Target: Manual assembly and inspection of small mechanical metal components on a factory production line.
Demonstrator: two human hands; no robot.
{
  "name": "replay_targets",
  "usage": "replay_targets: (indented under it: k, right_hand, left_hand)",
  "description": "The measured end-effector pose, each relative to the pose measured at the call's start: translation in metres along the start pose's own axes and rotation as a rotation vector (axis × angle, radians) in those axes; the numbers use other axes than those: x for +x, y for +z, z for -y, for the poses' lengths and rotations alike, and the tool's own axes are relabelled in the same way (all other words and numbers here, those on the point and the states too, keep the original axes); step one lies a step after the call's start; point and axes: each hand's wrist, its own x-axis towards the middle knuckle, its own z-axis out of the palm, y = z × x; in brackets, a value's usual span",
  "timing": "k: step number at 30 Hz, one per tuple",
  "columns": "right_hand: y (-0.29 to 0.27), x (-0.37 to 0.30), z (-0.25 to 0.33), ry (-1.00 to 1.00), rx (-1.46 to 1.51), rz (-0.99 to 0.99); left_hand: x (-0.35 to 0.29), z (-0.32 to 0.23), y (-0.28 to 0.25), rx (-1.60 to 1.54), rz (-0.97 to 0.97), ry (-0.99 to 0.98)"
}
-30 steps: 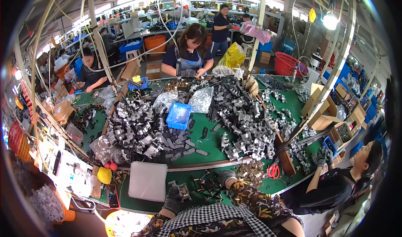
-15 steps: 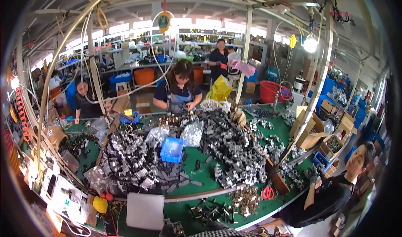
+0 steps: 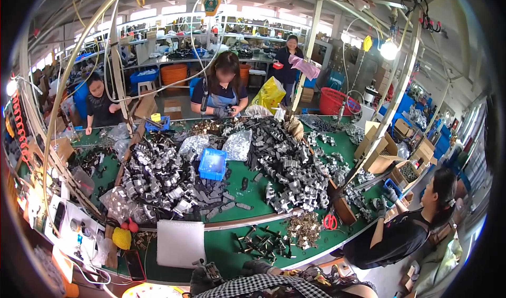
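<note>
At the lower edge, my left hand (image 3: 200, 281), in a dark grey glove, is closed around a small silver-and-black metal part (image 3: 213, 271). Its fingers are partly hidden. Just to its right, my right hand (image 3: 258, 267), also gloved, lies at the near edge of the green bench (image 3: 226, 256); its fingers are too small and dark to read. Beyond it are scattered black pieces with brass-coloured ends (image 3: 263, 243) and a heap of small brass-coloured pieces (image 3: 304, 229). A white sheet (image 3: 180, 243) lies ahead of my left hand.
Past a wooden divider are heaps of metal parts (image 3: 158, 182), a blue bin (image 3: 213, 163) and clear plastic bags (image 3: 238, 145). Red-handled scissors (image 3: 330, 222) lie right, a phone (image 3: 135, 265) left. One co-worker (image 3: 408, 229) stands right; another (image 3: 224, 87) works across the bench.
The view has tilted down, so bench and heaps sit higher and more of both my hands shows. The co-worker at the right has turned toward the bench.
</note>
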Motion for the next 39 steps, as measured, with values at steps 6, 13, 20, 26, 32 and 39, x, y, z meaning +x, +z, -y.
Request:
replay_targets:
  k: [6,13,20,26,32,39]
  right_hand:
    - [0.036,0.063,0.126,-0.087,0.052,0.126]
    - [0.045,0.074,0.135,-0.201,0.118,0.263]
    - [0.049,0.07,0.116,-0.189,0.15,0.239]
    - [0.028,0.063,0.106,-0.122,0.148,0.244]
    - [0.036,0.064,0.065,-0.196,0.116,0.13]
    - [-0.249,0.031,0.137,-0.352,0.415,-0.533]
  left_hand:
    - [-0.007,-0.015,-0.008,-0.111,0.03,-0.023]
    - [-0.018,-0.033,-0.009,-0.211,-0.004,-0.028]
    - [-0.031,-0.048,-0.005,-0.297,-0.064,-0.046]
    - [-0.029,-0.044,0.015,-0.383,-0.073,-0.056]
    - [-0.015,-0.036,0.048,-0.438,-0.063,-0.108]
    - [0.006,-0.061,0.124,-0.173,0.176,-0.071]
